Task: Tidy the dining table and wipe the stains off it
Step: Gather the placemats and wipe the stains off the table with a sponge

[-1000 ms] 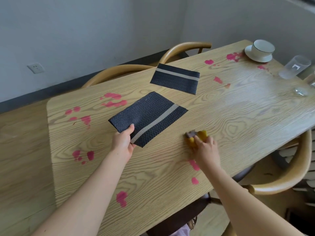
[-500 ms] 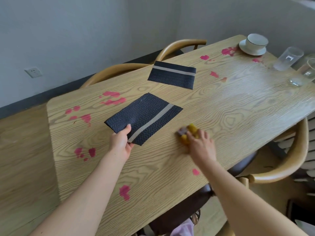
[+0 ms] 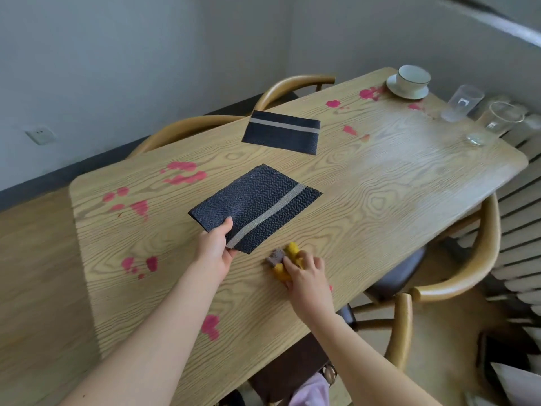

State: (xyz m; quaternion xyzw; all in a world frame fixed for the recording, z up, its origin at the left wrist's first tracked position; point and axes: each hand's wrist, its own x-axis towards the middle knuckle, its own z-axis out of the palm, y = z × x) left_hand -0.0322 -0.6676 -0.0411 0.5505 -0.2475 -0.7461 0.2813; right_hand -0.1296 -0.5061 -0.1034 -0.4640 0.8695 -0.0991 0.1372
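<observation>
A person stands at the near long edge of a light wooden desk (image 3: 380, 200). The left hand (image 3: 215, 247) pinches the near corner of a dark herringbone placemat (image 3: 257, 200) with a pale stripe, thumb on top and fingers underneath. The placemat lies askew in the middle of the desk. Whether the held corner is lifted off the surface cannot be told.

The right hand (image 3: 307, 273) has its fingers curled over a yellow and grey cleaning cloth (image 3: 292, 249) and presses it onto the desk. It is close to the near edge, just right of the placemat's held corner. A small pink spot (image 3: 330, 288) shows beside the right wrist.

A second placemat (image 3: 281, 131) of the same kind lies flat against the far edge. Pink stains mark the desk in several places:
- a blot at the near edge (image 3: 210, 325), between the two forearms
- a cluster towards the left end (image 3: 139, 263)
- more near the far left corner (image 3: 128, 200)
- streaks just beyond the held placemat (image 3: 183, 174)
- spots along the far edge towards the right (image 3: 333, 104)
- a smear (image 3: 370, 93) touching the saucer

A white cup (image 3: 413, 76) stands on a white saucer (image 3: 407, 93) at the far right corner. Two clear glasses (image 3: 462, 104) (image 3: 502, 117) stand along the right end. Curved wooden chairs sit at the far edge (image 3: 292, 86) and at the near edge towards the right (image 3: 468, 273).
</observation>
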